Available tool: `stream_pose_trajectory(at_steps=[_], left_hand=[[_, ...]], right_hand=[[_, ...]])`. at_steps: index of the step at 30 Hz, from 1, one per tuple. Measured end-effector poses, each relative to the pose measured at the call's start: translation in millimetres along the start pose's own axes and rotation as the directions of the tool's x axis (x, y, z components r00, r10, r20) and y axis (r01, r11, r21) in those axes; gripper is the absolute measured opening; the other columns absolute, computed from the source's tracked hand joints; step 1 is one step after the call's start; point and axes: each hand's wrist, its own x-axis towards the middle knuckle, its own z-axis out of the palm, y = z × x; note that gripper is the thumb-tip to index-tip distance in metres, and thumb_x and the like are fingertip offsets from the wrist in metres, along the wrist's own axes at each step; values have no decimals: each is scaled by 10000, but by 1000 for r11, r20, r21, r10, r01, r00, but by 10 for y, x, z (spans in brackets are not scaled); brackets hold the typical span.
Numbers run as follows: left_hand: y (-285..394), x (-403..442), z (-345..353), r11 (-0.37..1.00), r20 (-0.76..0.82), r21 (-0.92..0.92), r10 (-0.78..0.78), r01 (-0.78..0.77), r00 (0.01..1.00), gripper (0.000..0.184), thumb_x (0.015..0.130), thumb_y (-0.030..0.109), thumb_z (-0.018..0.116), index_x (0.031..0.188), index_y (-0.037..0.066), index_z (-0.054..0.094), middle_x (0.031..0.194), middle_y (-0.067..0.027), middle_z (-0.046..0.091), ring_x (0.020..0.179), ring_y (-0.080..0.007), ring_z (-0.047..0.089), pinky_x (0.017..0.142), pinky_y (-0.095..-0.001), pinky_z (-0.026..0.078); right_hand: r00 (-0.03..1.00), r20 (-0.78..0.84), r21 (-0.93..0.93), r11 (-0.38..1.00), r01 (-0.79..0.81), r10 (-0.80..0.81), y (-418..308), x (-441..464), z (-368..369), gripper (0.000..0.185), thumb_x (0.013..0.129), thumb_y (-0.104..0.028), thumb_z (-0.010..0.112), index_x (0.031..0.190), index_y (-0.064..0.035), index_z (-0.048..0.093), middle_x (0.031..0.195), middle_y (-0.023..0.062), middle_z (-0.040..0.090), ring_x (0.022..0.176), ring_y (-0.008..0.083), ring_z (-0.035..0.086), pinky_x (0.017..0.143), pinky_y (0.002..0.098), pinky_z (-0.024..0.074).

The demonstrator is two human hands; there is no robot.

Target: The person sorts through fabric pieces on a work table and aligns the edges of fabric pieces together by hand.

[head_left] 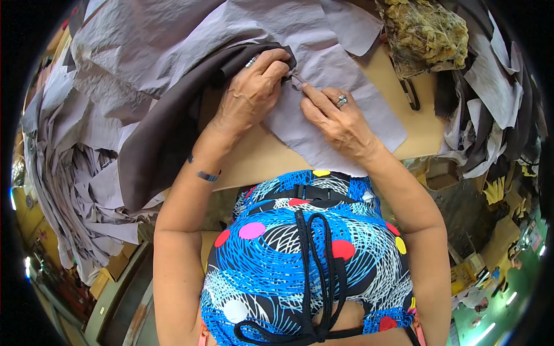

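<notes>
My left hand point(254, 86) is closed on the edge of a dark brown-black piece of fabric point(156, 135), its fingers bent at the fabric's upper corner. My right hand point(337, 118) sits just to the right with its fingers curled. Its thumb and forefinger pinch a small gathered bit of light grey fabric point(352, 86) beside that corner. The grey fabric lies under both hands and spreads over the tan tabletop point(248, 167). The dark piece hangs down to the left past the table's edge. The fingertips partly hide the spot where the two fabrics meet.
Large heaps of grey cloth point(63, 121) hang at the left, with more grey and dark cloth point(493, 86) at the right. A yellowish, fibrous lump point(427, 34) stands at the back right, beside a slim dark tool point(411, 95). Below the right edge is an open cardboard box point(441, 176).
</notes>
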Motion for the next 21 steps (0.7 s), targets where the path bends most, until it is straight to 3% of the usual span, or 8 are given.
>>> stream_pose_trajectory(at_steps=[9, 15, 18, 19, 21], left_hand=[[-6, 23, -24, 996, 51, 89, 11, -16, 999, 222, 719, -65, 601, 917, 24, 554, 1105, -94, 578, 965, -303, 592, 798, -364, 500], [-44, 20, -28, 992, 21, 112, 58, -60, 998, 210, 729, -28, 575, 926, 39, 544, 1091, -90, 582, 886, -293, 612, 748, -364, 525], [-4, 95, -92, 997, 15, 30, -71, 70, 997, 221, 757, -35, 566, 966, 35, 554, 1091, -102, 598, 935, -311, 603, 805, -360, 498], [2, 127, -79, 992, -15, 77, -98, 99, 995, 219, 806, 62, 580, 1024, 50, 568, 1129, -105, 590, 944, -317, 604, 812, -362, 497], [60, 188, -51, 972, -7, 195, -130, 128, 992, 245, 821, 127, 593, 1056, 62, 575, 1131, -107, 588, 939, -318, 606, 807, -369, 498]], right_hand=[[1000, 12, 4, 1000, 4, -4, -15, 77, -31, 260, 758, -178, 514, 993, -71, 543, 1116, 113, 575, 893, 203, 562, 785, 328, 445], [998, -50, 2, 1000, 24, -24, 6, 32, -22, 236, 757, -181, 522, 963, -68, 551, 1086, 109, 585, 889, 196, 565, 776, 322, 448], [999, -52, 68, 998, -5, 8, 7, 39, -27, 249, 764, -180, 515, 982, -65, 546, 1096, 106, 584, 894, 196, 565, 772, 325, 446], [999, -47, 55, 998, -6, 8, 6, 41, -20, 253, 767, -178, 512, 991, -65, 545, 1104, 106, 583, 895, 197, 565, 771, 327, 445], [999, -36, 26, 1000, -7, 8, 13, 38, -3, 263, 771, -174, 507, 1008, -65, 541, 1119, 107, 579, 896, 198, 566, 768, 330, 443]])
